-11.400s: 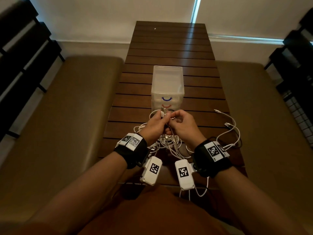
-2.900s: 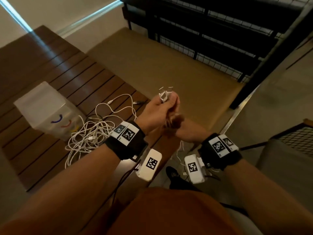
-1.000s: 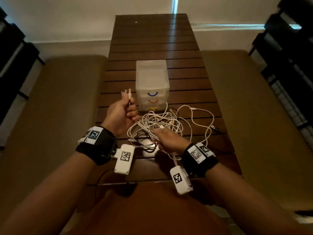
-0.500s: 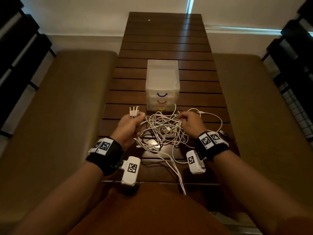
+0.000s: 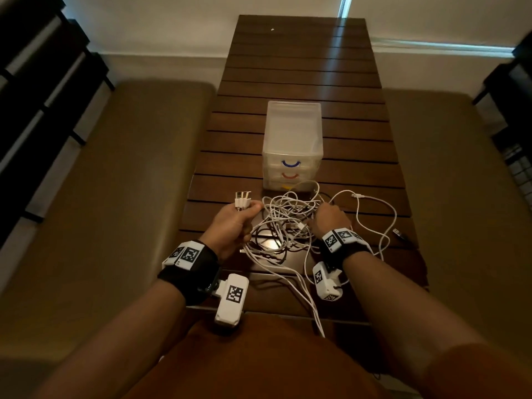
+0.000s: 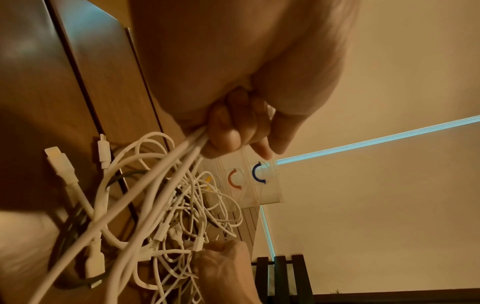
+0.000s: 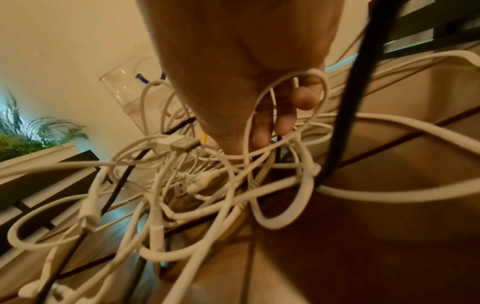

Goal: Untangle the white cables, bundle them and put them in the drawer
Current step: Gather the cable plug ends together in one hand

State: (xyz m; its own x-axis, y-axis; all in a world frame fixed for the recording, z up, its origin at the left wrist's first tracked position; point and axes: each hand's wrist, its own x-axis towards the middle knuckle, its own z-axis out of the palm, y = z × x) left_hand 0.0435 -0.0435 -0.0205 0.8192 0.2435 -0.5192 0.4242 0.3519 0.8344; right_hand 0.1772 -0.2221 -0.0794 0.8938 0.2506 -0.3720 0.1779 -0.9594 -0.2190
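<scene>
**Hands work a knot of white cables on a slatted table**

On the left, a tan upholstered bench (image 5: 109,197) runs beside the dark brown slatted wooden table (image 5: 302,67). The person's left hand (image 5: 233,226) is closed in a fist around several white cable strands, their white USB plug ends (image 5: 242,198) standing up together above the thumb; the left wrist view shows the strands leaving the bottom of the fist (image 6: 228,131) toward the heap. At centre, the tangled pile of white charging cables (image 5: 285,223) lies on the table between the two hands, with a thin black cable (image 7: 122,181) threaded through it. Just behind the pile stands a small translucent plastic drawer unit (image 5: 292,139) with blue, red and yellow curved handles, all its drawers closed. The right hand (image 5: 328,220) rests on the right edge of the tangle, fingers (image 7: 283,123) curled down among the loops; whether they pinch a strand cannot be told. Further right, one white loop (image 5: 385,223) trails toward the table edge.
</scene>
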